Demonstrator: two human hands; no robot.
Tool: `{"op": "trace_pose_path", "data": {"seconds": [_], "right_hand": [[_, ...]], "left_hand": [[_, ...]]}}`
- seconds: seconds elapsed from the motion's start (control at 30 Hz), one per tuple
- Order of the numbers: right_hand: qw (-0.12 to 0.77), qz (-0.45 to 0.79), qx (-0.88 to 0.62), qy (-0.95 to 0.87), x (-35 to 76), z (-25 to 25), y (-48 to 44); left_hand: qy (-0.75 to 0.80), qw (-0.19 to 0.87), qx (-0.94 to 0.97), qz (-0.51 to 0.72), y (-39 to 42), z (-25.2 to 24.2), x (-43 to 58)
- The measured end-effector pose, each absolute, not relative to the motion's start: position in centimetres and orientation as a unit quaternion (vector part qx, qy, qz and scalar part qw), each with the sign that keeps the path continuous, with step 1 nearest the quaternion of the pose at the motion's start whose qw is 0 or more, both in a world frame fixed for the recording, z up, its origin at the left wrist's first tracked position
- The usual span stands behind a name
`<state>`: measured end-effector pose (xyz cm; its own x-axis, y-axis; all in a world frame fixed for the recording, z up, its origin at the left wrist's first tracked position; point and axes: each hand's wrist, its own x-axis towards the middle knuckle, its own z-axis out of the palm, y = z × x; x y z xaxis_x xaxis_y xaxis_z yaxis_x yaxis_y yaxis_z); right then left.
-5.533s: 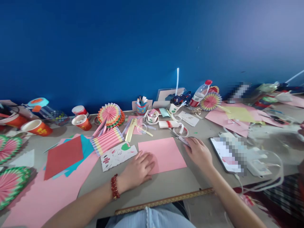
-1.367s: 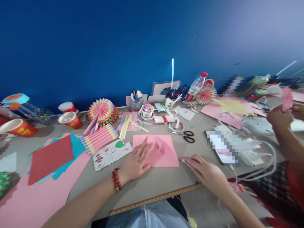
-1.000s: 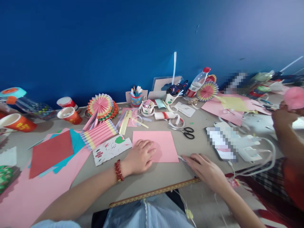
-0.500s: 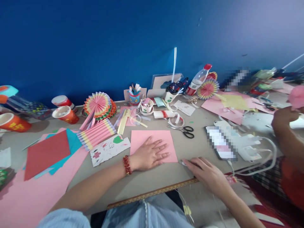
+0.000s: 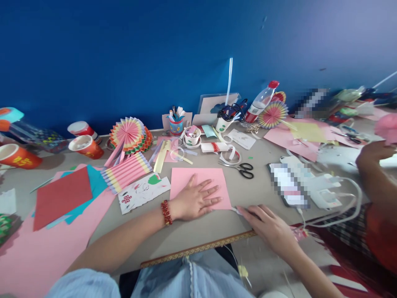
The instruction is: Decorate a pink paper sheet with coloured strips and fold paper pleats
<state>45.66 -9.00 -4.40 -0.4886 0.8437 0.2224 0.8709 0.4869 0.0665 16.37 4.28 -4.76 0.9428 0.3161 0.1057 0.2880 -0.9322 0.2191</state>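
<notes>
My left hand (image 5: pixel 196 201) lies flat on a sheet of pink paper (image 5: pixel 182 177), fingers spread, pressing it to the table. By the sheet's lower right corner, my right hand (image 5: pixel 270 227) rests low with its fingers closed over a slim whitish object (image 5: pixel 235 210). Its narrow end points at the paper's corner; most of it is hidden under the fingers, so its kind is unclear. Black-handled scissors (image 5: pixel 243 169) lie beyond the sheet, apart from both hands. To the left of the sheet is a white card with drawings (image 5: pixel 144 191).
Red paper (image 5: pixel 63 196), blue sheets and folded striped paper (image 5: pixel 127 171) lie left. Paper fans (image 5: pixel 128 134), cups (image 5: pixel 86 147) and a bottle (image 5: pixel 260 101) line the wall. A phone (image 5: pixel 287 186) and white cables lie right, near another person's arm (image 5: pixel 376 165).
The view has tilted down very slightly. Slightly more of the whitish object's narrow end shows at the paper's corner; both hands stay almost where they were.
</notes>
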Motion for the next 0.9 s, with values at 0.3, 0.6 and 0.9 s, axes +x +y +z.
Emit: {"op": "trace_pose_path", "data": {"seconds": [0.3, 0.6, 0.9], "right_hand": [[0.067, -0.079, -0.509, -0.854, 44.7, -4.4, -9.8], [0.123, -0.080, -0.492, -0.858, 42.9, -4.1, -9.3], [0.137, -0.089, -0.500, -0.851, 41.7, -4.3, -9.4]], "left_hand": [[0.152, 0.100, 0.981, 0.070, 4.3, -4.7, 16.4], [0.152, 0.090, 0.982, 0.068, 4.2, -4.5, 16.4], [0.152, 0.087, 0.982, 0.071, 4.2, -4.5, 16.4]]}}
